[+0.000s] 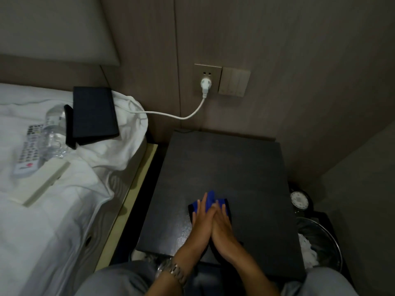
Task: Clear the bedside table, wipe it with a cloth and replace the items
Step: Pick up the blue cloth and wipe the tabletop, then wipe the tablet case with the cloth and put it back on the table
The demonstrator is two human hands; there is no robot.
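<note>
No text, brand or number can be read anywhere. The white remote control [27, 150] on the bed carries a red logo with a line of lettering near its lower end, and its buttons bear marks, but all of it is too blurred to make out. The round white disc [299, 200] beside the bedside table [224, 167] shows a ring of small dark marks, likewise illegible. The clear water bottle [54, 127] has a pale label band with no legible print
</note>
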